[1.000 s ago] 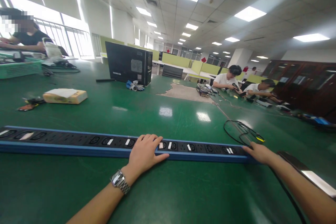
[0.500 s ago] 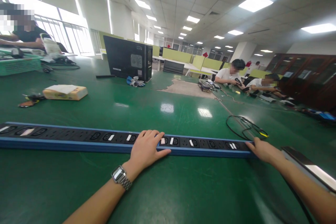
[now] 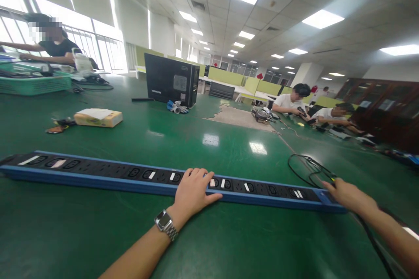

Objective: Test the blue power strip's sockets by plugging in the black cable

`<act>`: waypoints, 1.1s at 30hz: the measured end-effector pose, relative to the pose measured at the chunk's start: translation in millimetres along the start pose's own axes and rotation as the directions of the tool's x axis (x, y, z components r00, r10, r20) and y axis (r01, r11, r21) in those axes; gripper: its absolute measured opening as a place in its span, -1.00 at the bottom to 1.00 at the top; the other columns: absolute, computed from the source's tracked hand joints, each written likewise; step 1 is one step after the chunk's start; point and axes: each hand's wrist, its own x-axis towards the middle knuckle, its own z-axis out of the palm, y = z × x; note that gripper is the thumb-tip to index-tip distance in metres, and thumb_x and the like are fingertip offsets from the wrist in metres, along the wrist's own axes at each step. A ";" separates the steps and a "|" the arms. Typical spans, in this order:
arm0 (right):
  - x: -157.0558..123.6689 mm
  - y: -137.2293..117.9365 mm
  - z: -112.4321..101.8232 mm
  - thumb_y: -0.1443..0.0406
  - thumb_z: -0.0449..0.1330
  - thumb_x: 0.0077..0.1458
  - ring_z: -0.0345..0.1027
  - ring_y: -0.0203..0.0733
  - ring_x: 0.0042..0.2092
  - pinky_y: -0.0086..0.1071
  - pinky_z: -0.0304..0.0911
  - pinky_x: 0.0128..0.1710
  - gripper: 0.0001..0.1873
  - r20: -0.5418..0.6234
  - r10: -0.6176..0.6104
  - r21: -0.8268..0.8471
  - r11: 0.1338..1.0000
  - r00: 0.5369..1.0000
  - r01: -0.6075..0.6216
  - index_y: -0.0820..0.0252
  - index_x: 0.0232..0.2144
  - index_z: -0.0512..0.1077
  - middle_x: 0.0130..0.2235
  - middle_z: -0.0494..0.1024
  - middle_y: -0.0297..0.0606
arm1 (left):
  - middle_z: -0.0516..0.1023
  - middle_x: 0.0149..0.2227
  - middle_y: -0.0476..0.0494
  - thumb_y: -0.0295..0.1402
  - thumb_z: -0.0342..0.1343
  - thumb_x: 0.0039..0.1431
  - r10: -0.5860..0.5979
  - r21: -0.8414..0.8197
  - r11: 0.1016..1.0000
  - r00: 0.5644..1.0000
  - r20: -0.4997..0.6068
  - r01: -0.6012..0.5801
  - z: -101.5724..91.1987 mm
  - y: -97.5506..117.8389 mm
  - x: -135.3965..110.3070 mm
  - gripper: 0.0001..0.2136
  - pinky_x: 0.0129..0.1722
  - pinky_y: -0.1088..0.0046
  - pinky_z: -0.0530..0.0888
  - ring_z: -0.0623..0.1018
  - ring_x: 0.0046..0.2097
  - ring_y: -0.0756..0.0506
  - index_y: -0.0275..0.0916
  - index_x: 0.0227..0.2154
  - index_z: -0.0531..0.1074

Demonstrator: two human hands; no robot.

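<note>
A long blue power strip with black sockets and small white labels lies flat across the table. Its far left end is plain to see. My left hand, a metal-band watch on its wrist, lies over the middle of the strip with the fingers across the far edge and the thumb along the near side. At the strip's right end is my right hand, bent over the blue end piece; its fingertips are partly hidden. A black cable runs from under this hand toward the lower right.
Coiled black cable lies beyond the right end. Farther off are a tissue pack, keys, a black computer case, gloves and a green basket. One person sits left; two others work at right.
The view has turned slightly left and tilted up. My right hand has slid right along the strip, uncovering its blue end piece. My left hand stays at the same sockets.
</note>
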 end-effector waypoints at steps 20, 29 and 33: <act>-46.4 -147.6 4.8 0.02 -0.08 0.22 0.46 0.00 -0.20 -0.29 0.22 -0.25 -0.57 0.117 -0.316 0.050 0.949 0.942 0.312 0.20 -0.44 0.34 -0.29 0.57 -0.04 | 0.49 -0.14 -0.16 0.09 0.13 0.02 -0.001 -0.004 1.000 1.000 -0.013 0.001 -1.7 1.3 1.1 -0.46 0.03 0.19 0.24 0.41 -0.06 -0.22 -0.18 -0.04 0.42; -74.3 -164.1 12.0 0.05 -0.16 0.25 0.48 0.22 -0.17 -0.08 0.26 -0.25 -0.55 -0.034 -0.236 -0.117 0.966 0.971 0.230 0.30 -0.22 0.31 -0.24 0.55 0.13 | 0.49 -0.09 -0.18 0.07 0.12 0.04 0.001 0.002 1.000 1.000 -0.001 -0.001 -0.6 0.5 -0.2 -0.46 0.05 0.18 0.24 0.41 -0.02 -0.23 -0.19 -0.01 0.41; -77.9 -169.1 11.0 0.08 -0.15 0.26 0.49 0.18 -0.19 -0.11 0.29 -0.28 -0.59 -0.052 -0.246 -0.114 0.964 0.968 0.239 0.29 -0.23 0.30 -0.27 0.55 0.08 | 0.49 -0.07 -0.17 0.05 0.13 0.04 -0.009 0.006 1.000 1.000 0.005 0.008 0.0 0.3 0.2 -0.46 0.06 0.17 0.24 0.41 -0.01 -0.23 -0.18 0.00 0.41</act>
